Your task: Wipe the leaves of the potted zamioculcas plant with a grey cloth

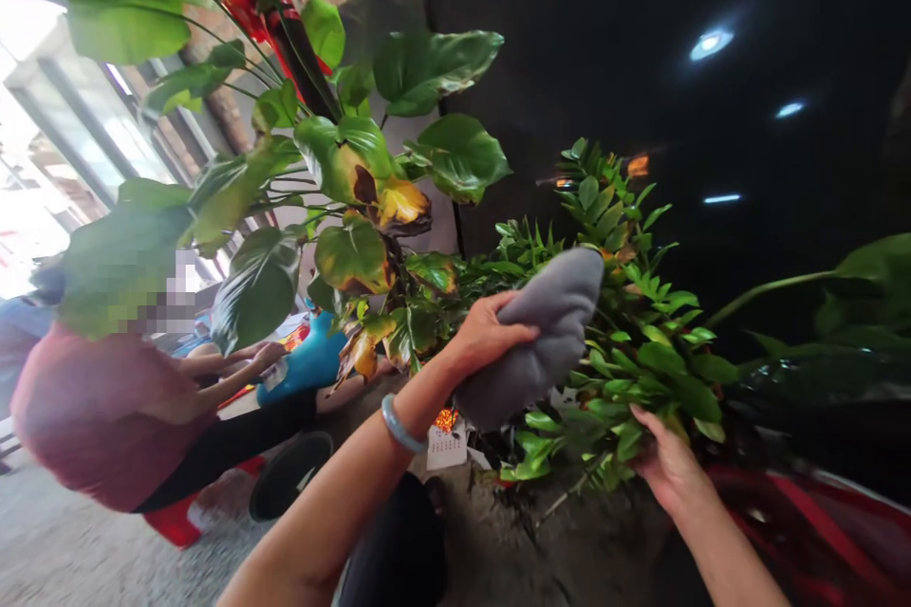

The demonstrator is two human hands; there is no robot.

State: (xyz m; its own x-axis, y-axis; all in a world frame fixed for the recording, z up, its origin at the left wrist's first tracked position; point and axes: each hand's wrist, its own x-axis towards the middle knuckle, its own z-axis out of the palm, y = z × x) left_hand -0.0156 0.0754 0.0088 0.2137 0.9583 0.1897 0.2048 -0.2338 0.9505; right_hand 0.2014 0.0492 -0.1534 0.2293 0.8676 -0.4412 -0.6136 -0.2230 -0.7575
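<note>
Grey cloth [541,341]: clasped in left hand [491,332], between fingers partly hidden. Green plant [661,358]: leaves around fingertips of right hand [670,467], partly obscured; cannot tell grip.

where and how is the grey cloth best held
Probably by the left edge of the grey cloth, coming from the picture's left, as the left hand does with its thumb across the near face. The cloth looks soft and creased, so it should pinch easily, and its broad right end is free.
</note>
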